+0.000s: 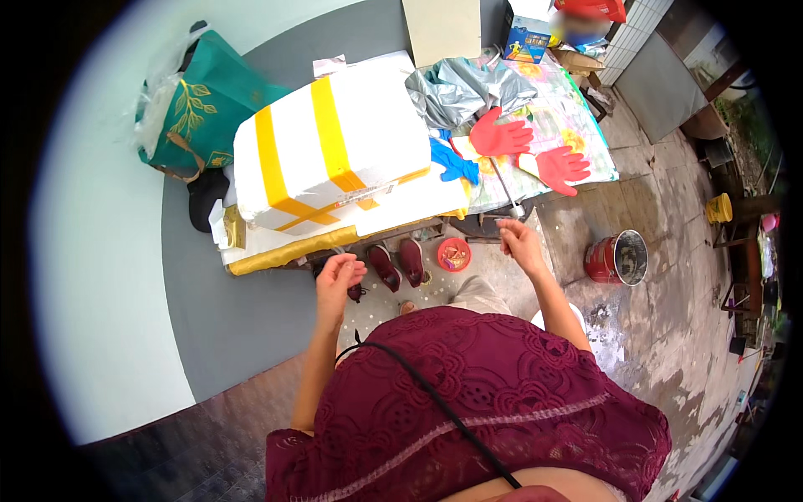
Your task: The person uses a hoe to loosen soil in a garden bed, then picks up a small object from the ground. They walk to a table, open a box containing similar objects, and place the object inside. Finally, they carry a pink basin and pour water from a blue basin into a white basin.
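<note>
My left hand point(339, 276) hangs in front of the table's near edge, its fingers loosely curled with nothing visible in them. Slightly higher and to the right is my right hand point(522, 246), fingers bent and seemingly bare. Before me on the table stands a white foam box point(370, 125) bound with yellow tape. Right of the box lie a blue glove point(453, 162) and two red-coated work gloves point(500, 133), point(561, 168). A metal rod point(502, 179) with a thick end reaches the table edge near my right fingertips.
Under the table are maroon shoes point(384, 267) and a red bowl point(454, 255). A red metal bucket point(602, 258) stands on the floor to the right. Silver sheeting point(461, 91) and a blue carton point(527, 39) lie farther back. A green bag point(207, 94) leans at left.
</note>
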Motion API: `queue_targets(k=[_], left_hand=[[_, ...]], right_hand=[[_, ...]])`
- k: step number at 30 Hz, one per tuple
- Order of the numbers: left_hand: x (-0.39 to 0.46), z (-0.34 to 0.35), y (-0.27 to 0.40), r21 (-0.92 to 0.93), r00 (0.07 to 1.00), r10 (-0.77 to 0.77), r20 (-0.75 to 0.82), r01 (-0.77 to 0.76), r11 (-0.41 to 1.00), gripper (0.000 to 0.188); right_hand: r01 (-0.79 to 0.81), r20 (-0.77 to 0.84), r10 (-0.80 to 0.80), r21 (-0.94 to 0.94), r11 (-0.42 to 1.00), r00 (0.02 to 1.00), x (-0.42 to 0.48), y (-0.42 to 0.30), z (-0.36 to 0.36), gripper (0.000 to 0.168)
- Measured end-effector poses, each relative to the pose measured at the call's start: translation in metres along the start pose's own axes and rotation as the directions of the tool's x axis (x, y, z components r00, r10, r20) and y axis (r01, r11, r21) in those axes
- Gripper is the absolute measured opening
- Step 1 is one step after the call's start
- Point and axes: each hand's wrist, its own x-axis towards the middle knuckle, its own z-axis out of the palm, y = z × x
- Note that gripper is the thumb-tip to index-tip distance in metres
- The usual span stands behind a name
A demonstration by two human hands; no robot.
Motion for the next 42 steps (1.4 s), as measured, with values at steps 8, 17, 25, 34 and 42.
queue_targets(k=[8,17,25,34,42], left_hand=[[0.026,0.047,0.075,0.437,0.814,0.491,-0.312,-0.335,0.834,0.041],[0.07,0.132,0.15,0.867,0.629,0.735,-0.255,-0.189,0.462,0.034],[0.097,0.178,0.15,0.944,0.697,0.717,0.029,-0.256,0.21,0.036],[0.08,0.165,0.143,0.956,0.717,0.689,-0.104,-0.118,0.268,0.035],[0.047,0.137,0.113,0.675,0.624,0.54,-0.565,-0.026,0.737,0.026]], right_hand=[[-0.099,0.18,0.09,0.041,0.994,0.979,0.13,-0.036,-0.005,0.015],[0.393,0.111,-0.378,-0.183,0.901,0.919,0.252,-0.089,-0.023,0.023],[0.646,0.383,-0.525,-0.534,0.545,0.76,0.286,-0.117,0.049,0.054],[0.112,0.036,-0.11,-0.066,0.991,0.993,0.382,-0.064,-0.068,0.018],[0.161,-0.173,0.024,0.953,0.256,0.985,0.369,-0.08,-0.186,0.027]])
